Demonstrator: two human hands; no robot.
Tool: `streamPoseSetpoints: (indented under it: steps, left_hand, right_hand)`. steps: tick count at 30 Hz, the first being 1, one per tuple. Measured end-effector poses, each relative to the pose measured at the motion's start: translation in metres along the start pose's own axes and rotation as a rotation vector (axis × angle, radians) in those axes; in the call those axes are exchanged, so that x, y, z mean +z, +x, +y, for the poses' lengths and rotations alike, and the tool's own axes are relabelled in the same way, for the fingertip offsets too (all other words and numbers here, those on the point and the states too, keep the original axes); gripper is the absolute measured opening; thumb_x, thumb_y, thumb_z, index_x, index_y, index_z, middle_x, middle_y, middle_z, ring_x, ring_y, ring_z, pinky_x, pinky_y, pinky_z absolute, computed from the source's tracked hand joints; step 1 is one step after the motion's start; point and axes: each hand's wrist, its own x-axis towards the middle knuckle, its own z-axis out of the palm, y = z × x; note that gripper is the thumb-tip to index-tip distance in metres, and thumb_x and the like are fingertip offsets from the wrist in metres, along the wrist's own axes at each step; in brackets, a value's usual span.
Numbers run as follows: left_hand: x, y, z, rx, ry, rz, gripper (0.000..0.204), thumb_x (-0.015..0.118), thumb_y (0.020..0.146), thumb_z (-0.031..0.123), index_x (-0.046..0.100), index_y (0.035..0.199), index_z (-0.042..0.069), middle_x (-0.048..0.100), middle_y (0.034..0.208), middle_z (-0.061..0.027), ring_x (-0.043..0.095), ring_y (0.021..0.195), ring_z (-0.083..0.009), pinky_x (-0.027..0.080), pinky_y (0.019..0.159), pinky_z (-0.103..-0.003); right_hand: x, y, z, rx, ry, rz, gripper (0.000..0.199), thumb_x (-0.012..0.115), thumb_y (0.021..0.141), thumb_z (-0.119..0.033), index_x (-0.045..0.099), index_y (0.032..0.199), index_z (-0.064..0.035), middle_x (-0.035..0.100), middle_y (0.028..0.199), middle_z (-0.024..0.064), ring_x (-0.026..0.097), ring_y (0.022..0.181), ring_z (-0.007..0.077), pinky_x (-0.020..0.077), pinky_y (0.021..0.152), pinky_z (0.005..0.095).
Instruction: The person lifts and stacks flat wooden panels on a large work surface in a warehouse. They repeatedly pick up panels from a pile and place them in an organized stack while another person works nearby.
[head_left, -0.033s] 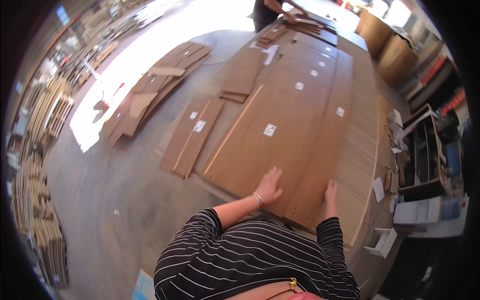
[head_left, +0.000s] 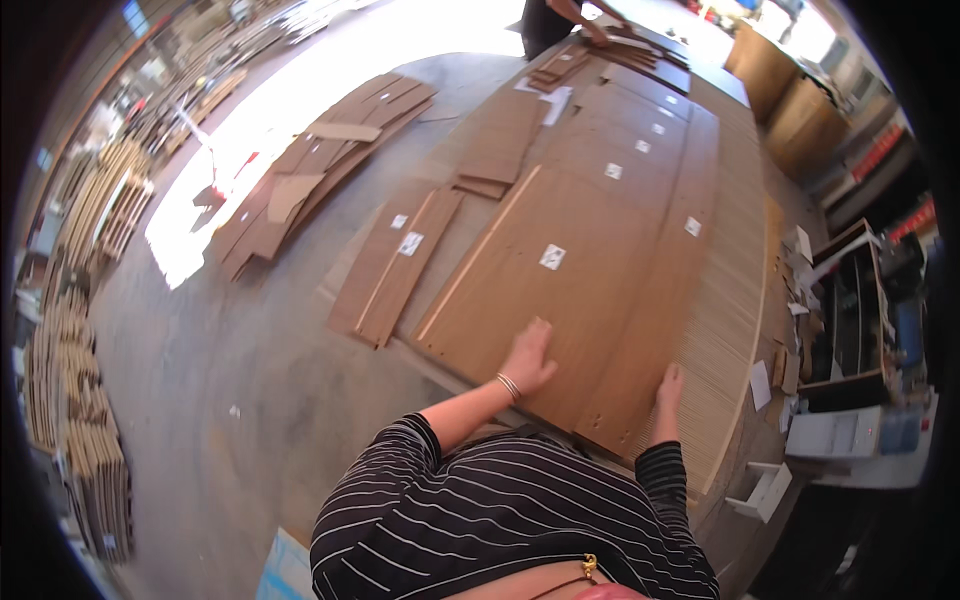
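Observation:
My left hand (head_left: pixel 530 358) lies on a wide brown wood panel (head_left: pixel 500 300) near its front end, fingers stretched out, palm down. Along the right side of that panel runs a narrower brown panel (head_left: pixel 640 345). At its outer edge stands my right hand (head_left: pixel 669 395), fingers pointing up and away from me, apparently resting against the edge; part of the fingers is hidden. A white label (head_left: pixel 552 257) sits on the wide panel. The panels rest on a long table with a ribbed light surface (head_left: pixel 715 400).
Narrow boards (head_left: pixel 395 265) lie left of the wide panel. A floor-level stack of brown boards (head_left: pixel 320 165) stands farther left. Another person (head_left: pixel 548 28) handles pieces at the table's far end. Shelving (head_left: pixel 850 310) and a white box (head_left: pixel 765 490) are on the right.
My left hand has slid slightly left and farther along the wide panel. The whole view has shifted a little; my right hand keeps its place at the narrow panel's edge.

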Motion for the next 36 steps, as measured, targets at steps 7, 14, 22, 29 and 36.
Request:
streamPoseSetpoints:
  steps: [7, 14, 22, 29, 36]
  left_hand:
    - [-0.202, -0.077, -0.201, -1.016, 0.654, 0.533, 0.087, 0.058, 0.069, 0.052, 0.026, 0.131, 0.000, 0.024, 0.136, -0.0235, 0.022, 0.127, -0.0337, 0.021, 0.099, -0.053]
    - [-0.259, -0.100, -0.274, -1.207, 0.237, 0.236, 0.088, 0.064, 0.063, 0.058, 0.040, 0.121, -0.004, 0.047, 0.117, -0.0241, 0.046, 0.109, -0.0337, 0.038, 0.090, -0.042]
    - [-0.313, -0.100, -0.288, -1.092, -0.184, 0.079, 0.064, 0.064, 0.065, 0.056, 0.060, 0.088, -0.004, 0.063, 0.081, -0.0193, 0.062, 0.078, -0.0296, 0.047, 0.071, -0.039]
    - [-0.369, -0.072, -0.181, -0.673, 0.560, 0.086, 0.043, 0.060, 0.072, 0.048, 0.055, 0.079, 0.006, 0.061, 0.075, -0.0149, 0.059, 0.077, -0.0325, 0.046, 0.067, -0.041]
    - [-0.466, -0.084, -0.231, -0.666, 0.172, 0.168, 0.040, 0.061, 0.075, 0.039, 0.058, 0.066, 0.000, 0.053, 0.054, -0.0098, 0.048, 0.051, -0.0145, 0.041, 0.052, -0.031]
  right_hand:
    - [0.009, -0.043, 0.020, -0.233, -0.009, 0.317, 0.043, 0.035, 0.093, -0.027, 0.037, 0.125, 0.0013, 0.038, 0.129, 0.0178, 0.037, 0.119, 0.0274, 0.0301, 0.098, 0.0349]
    - [0.127, -0.097, -0.053, -0.394, 0.050, -0.299, 0.034, 0.041, 0.092, -0.023, 0.044, 0.117, -0.0007, 0.053, 0.110, 0.0127, 0.051, 0.100, 0.0199, 0.0401, 0.087, 0.0299]
    - [0.349, -0.192, -0.123, -0.001, -0.091, -1.344, 0.057, 0.045, 0.089, -0.032, 0.023, 0.133, -0.0025, 0.048, 0.119, 0.0156, 0.052, 0.102, 0.0212, 0.0423, 0.086, 0.0320]
    - [0.435, -0.236, -0.149, -0.443, -0.319, -1.016, 0.070, 0.049, 0.085, -0.038, 0.019, 0.133, 0.0026, 0.027, 0.134, 0.0249, 0.028, 0.125, 0.0343, 0.0269, 0.102, 0.0355]
    - [0.415, -0.220, -0.146, -0.372, -0.347, -1.084, 0.066, 0.046, 0.086, -0.040, 0.022, 0.133, -0.0001, 0.037, 0.127, 0.0215, 0.037, 0.119, 0.0323, 0.0336, 0.097, 0.0361]
